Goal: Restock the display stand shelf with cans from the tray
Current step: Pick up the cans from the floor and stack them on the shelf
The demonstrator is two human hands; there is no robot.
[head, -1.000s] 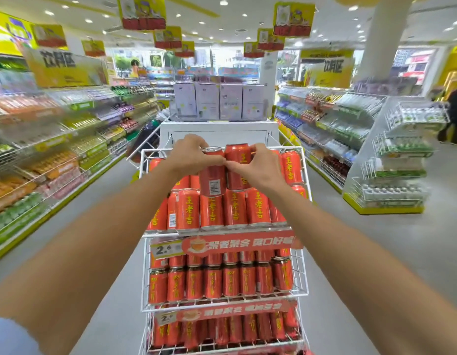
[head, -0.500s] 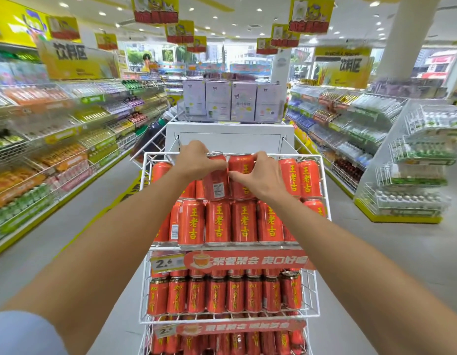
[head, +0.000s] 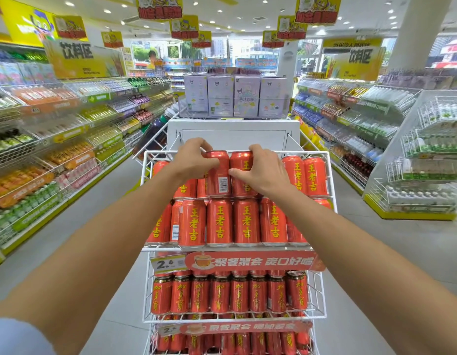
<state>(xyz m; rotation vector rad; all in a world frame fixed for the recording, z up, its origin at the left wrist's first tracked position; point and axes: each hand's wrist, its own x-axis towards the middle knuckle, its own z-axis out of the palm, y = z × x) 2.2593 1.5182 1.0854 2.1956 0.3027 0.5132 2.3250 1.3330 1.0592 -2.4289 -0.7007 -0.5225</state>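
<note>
A white wire display stand holds rows of red cans with yellow lettering. On its top shelf my left hand grips a red can whose barcode faces me. It stands upright in the second layer, on top of the front row of cans. Beside it my right hand grips a second red can, also upright in the upper layer. Two more stacked cans stand to the right. No tray shows in view.
Lower shelves of the stand hold darker red cans behind a price banner. A white cabinet with pale boxes stands behind. Stocked drink shelves line the left aisle, wire racks the right.
Both hands have stayed on the two upper-layer cans, which now sit lower against the row below. The head camera has shifted so the stand appears a little lower and to the right.
</note>
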